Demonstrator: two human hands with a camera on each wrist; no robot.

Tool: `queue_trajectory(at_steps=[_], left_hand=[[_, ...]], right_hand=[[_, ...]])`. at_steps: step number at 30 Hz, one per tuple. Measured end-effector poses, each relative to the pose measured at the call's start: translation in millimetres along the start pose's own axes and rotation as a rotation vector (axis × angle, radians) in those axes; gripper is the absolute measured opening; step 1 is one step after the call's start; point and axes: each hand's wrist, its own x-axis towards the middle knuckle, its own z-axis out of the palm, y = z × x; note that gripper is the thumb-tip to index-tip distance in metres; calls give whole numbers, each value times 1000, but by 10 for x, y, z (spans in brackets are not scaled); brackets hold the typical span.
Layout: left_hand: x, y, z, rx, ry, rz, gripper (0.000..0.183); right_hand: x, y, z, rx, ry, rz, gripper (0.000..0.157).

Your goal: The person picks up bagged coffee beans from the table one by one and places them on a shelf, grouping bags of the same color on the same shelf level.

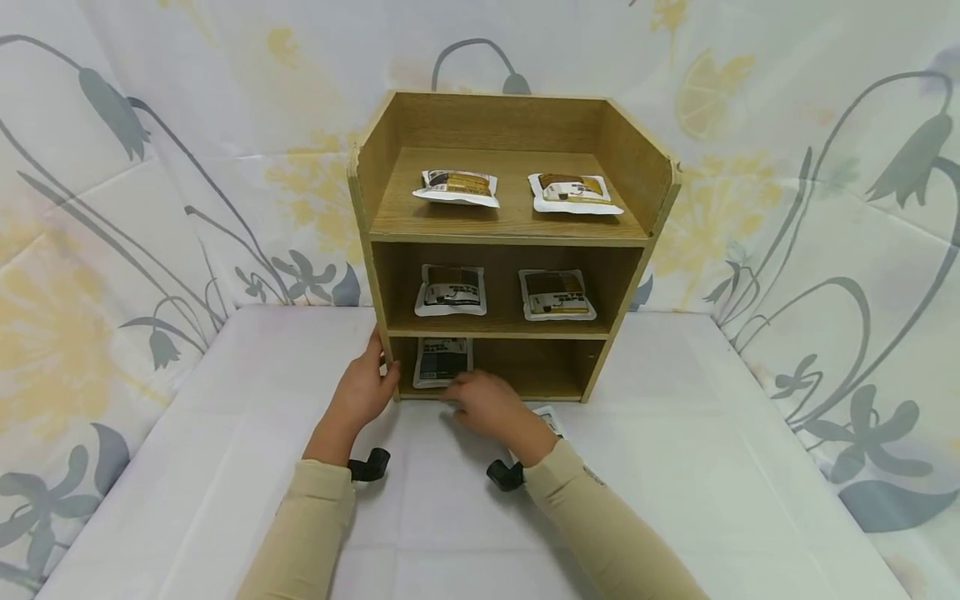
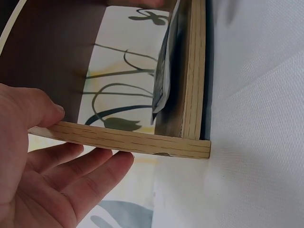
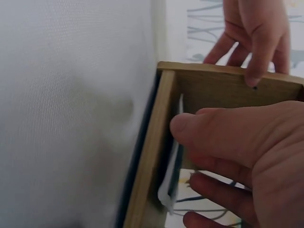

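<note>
A small three-tier wooden shelf (image 1: pixel 510 241) stands upright at the back of the table. My left hand (image 1: pixel 365 387) grips its left side panel (image 2: pixel 118 137) low down, thumb on the inside and fingers outside. At the bottom compartment's front edge is my right hand (image 1: pixel 491 406), its fingers spread and loosely bent. In the right wrist view its thumb overlaps the near part of a flat white-edged packet (image 3: pixel 168 185); contact cannot be told. That packet (image 1: pixel 442 363), dark and white, lies on the left of the bottom compartment.
Two packets (image 1: pixel 456 188) (image 1: pixel 573 193) lie on the top tier and two more (image 1: pixel 451 290) (image 1: pixel 557 295) on the middle one. Another packet (image 1: pixel 550 419) lies on the white tablecloth (image 1: pixel 675 467), partly hidden by the right forearm. A flowered cloth (image 1: pixel 750 167) hangs behind.
</note>
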Motion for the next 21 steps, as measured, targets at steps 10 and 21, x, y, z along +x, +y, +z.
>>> queue_trajectory(at_steps=[10, 21], left_hand=[[-15, -5, 7, 2, 15, 17, 70], [-6, 7, -5, 2, 4, 18, 70]], right_hand=[[-251, 31, -129, -13, 9, -21, 24], [-477, 83, -192, 7, 120, -57, 20]])
